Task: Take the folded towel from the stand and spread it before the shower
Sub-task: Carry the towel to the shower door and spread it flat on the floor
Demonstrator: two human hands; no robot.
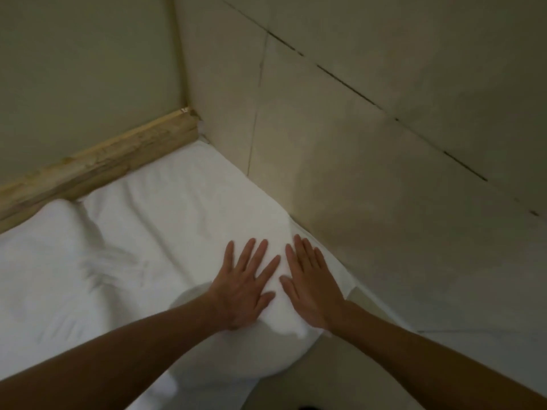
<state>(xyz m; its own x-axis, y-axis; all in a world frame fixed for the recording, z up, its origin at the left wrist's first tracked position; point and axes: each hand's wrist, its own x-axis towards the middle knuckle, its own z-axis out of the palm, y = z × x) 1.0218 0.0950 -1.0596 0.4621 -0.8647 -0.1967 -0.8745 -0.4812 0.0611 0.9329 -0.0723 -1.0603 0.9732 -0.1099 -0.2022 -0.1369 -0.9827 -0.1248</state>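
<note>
A white towel [142, 220] lies unfolded on the floor, reaching into the corner where a stone threshold meets the tiled wall. It is wrinkled at the left, and its near edge bulges up in a rounded fold. My left hand [245, 288] lies flat on the towel near its right end, fingers straight and spread. My right hand [310, 285] presses flat beside it, fingers straight, close to the towel's right edge by the wall.
A tan stone threshold [97, 167] runs along the towel's far edge below a pale panel [83, 69]. A beige tiled wall [384, 128] rises on the right. Pale floor [444, 344] shows at the lower right.
</note>
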